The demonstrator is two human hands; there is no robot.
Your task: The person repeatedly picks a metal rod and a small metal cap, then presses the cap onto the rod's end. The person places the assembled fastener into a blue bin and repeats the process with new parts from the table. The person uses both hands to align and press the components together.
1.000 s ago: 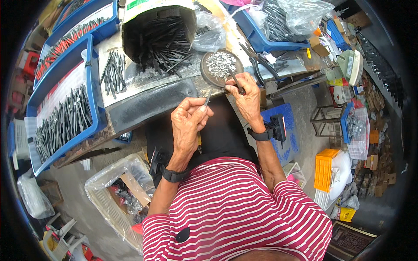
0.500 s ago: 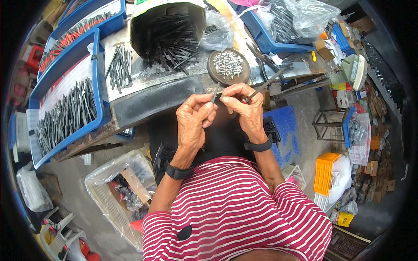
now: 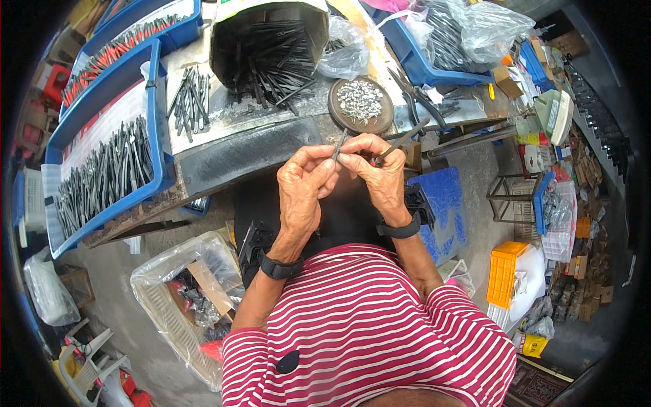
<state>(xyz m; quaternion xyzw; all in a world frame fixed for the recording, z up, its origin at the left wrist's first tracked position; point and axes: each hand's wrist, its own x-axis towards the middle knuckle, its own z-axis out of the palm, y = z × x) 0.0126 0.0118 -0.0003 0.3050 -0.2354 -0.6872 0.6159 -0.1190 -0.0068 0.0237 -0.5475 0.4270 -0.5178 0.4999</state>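
Observation:
My left hand [image 3: 300, 186] pinches a thin dark rod [image 3: 340, 144] between thumb and fingers, its tip pointing up and away from me. The thumb and forefinger of my right hand [image 3: 381, 178] are closed against the same rod near its lower part; any small piece between those fingertips is hidden. A dark stick-like tool [image 3: 405, 140] with a bit of red lies tucked in my right hand and juts out to the upper right. Just beyond my fingers, a round brown dish [image 3: 337, 121] holds many small silvery metal pieces [image 3: 361, 100].
A sack [image 3: 224, 41] of black rods lies open on the workbench [image 3: 241, 156]. Loose rods [image 3: 190, 102] and a blue tray [image 3: 163, 163] of rods are left of it. Pliers [image 3: 410, 102] lie right of the dish. A lined crate [image 3: 156, 278] stands on the floor.
My right hand has shifted slightly left, so its fingertips now meet the rod in my left hand. The tool in it has tilted a little.

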